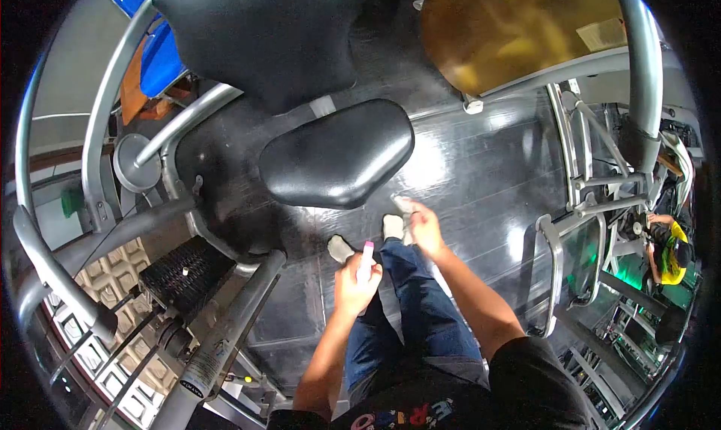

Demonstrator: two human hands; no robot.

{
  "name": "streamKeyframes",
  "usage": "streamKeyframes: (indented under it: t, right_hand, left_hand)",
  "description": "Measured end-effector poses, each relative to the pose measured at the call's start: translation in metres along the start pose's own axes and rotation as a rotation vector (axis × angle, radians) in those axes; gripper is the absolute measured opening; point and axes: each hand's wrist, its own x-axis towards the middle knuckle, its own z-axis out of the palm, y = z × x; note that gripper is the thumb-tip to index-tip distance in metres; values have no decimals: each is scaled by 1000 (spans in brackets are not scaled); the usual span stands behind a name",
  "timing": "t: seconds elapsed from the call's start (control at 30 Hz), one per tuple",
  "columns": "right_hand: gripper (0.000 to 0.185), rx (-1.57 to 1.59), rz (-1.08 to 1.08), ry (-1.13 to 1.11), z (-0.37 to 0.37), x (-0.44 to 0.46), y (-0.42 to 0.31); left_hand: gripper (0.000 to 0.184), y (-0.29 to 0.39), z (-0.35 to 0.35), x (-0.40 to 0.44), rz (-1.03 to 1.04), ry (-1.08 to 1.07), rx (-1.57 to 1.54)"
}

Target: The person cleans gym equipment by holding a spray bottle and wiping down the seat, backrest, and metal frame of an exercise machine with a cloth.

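Observation:
My left hand [356, 286] is closed around a small white bottle [366, 263] with a pink top, held upright over the floor. To its right, my right hand [426, 231] is closed on a pale, crumpled cloth [406, 205]. The two hands are apart. Just beyond them is a black padded seat [338, 153] with a shiny surface, which neither hand touches. Behind the seat stands a larger black backrest [263, 36].
Gym machine frames stand left [98, 129] and right [556, 272]. A weight stack [185, 276] is at lower left, a brown panel [518, 28] at upper right. Blue chairs [160, 58] sit at upper left. A person in yellow and black [676, 257] is at far right.

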Motion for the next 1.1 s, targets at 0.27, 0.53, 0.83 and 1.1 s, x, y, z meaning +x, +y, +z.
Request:
streamKeyframes:
  t: [0.27,0.53,0.83,1.1]
  right_hand:
    - [48,469,395,466,-20,78,-63]
    - [69,-325,-320,37,92,22,-14]
    - [57,-204,-274,-17,21,81,-69]
    - [62,-522,-187,-318,68,74,-71]
  left_hand:
    - [16,5,22,-2,7,-59,41]
    - [16,14,7,-7,136,-47,-62]
    - [18,14,-2,-8,88,-74,-34]
    - [17,38,3,-3,57,-25,-77]
